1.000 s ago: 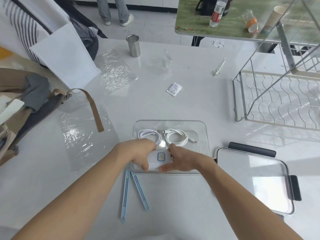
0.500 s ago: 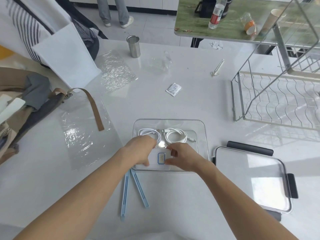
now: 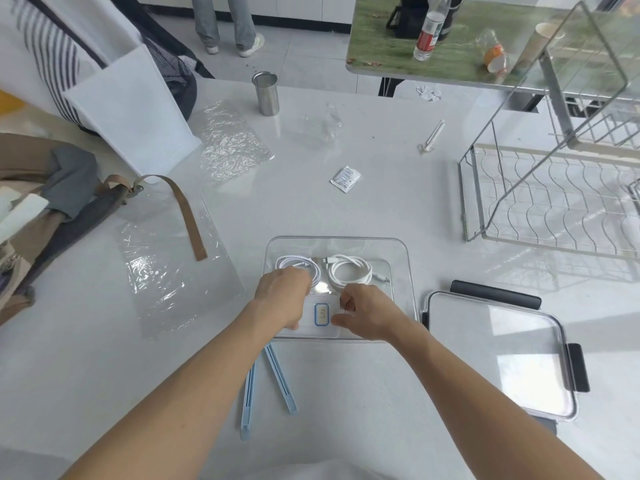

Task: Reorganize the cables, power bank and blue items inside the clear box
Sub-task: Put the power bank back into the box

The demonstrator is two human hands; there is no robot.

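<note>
A clear box (image 3: 403, 251) stands on the white table in front of me. Two coiled white cables (image 3: 349, 270) lie in its far half. A white power bank (image 3: 320, 315) with a blue-framed label lies in its near half. My left hand (image 3: 284, 296) grips the power bank's left end, fingers curled over it. My right hand (image 3: 363, 315) holds its right end with thumb and curled fingers. Two long pale blue clips (image 3: 277, 375) lie on the table just in front of the box, partly under my left forearm.
The box's lid (image 3: 498, 355) with black latches lies to the right. A wire dish rack (image 3: 554, 199) stands at the far right. Clear plastic sheets (image 3: 166, 268), a brown bag (image 3: 41, 216), a metal cup (image 3: 266, 93) and a small white sachet (image 3: 345, 178) lie further off.
The power bank has come down into the near half of the box. Both hands moved slightly forward with it and still hold its ends.
</note>
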